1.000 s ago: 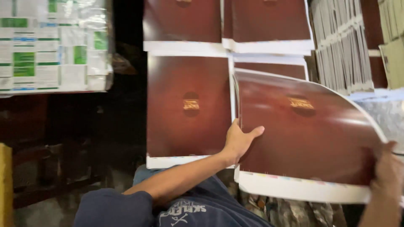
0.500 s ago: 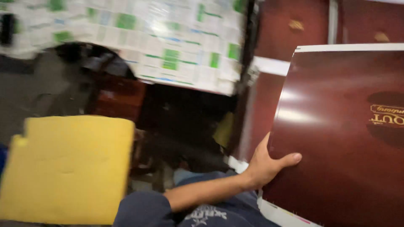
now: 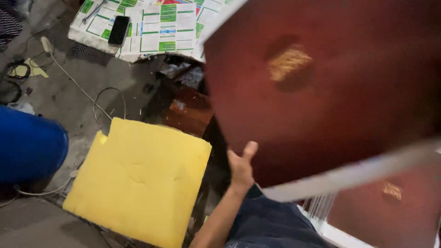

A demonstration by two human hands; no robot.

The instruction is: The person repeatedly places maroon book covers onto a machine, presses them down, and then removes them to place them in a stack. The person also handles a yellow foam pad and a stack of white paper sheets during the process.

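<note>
A large glossy maroon printed sheet (image 3: pixel 330 92) is being gripped at its lower edge by the left hand (image 3: pixel 240 167), fingers closed, keeping it raised; the right hand is out of view.

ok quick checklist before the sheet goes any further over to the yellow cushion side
1. Left hand on the maroon sheet edge: ok, thumb up against its lower left edge.
2. Right hand on the sheet: cannot tell, out of view.
3. Sheet flat: cannot tell, blurred and tilted.
4. Yellow cushion top bare: ok.
5. Floor by the cushion: not ok, cables trail across it.
6. Phone out of the way: ok, far off on the printed sheets.
</note>
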